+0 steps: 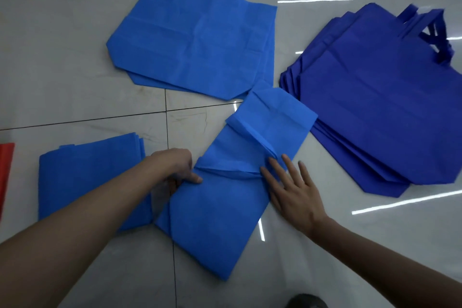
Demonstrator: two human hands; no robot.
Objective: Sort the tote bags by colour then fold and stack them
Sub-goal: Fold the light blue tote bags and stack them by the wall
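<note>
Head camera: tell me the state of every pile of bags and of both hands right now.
centre light blue bag: partly folded, far end doubled over.
left hand: pinches that bag's folded edge.
right hand: flat, fingers spread, pressing on the same bag.
far light blue bags: unfolded, lying flat, handles out.
dark blue bags: unfolded, in a fanned flat pile.
left light blue stack: folded and stacked.
red fabric: cut off by the frame edge, state unclear.

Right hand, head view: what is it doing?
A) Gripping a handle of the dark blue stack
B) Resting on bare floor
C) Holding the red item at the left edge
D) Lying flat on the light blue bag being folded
D: the right hand lies flat with straight, spread fingers on the half-folded light blue bag, apart from the dark blue stack.
</note>
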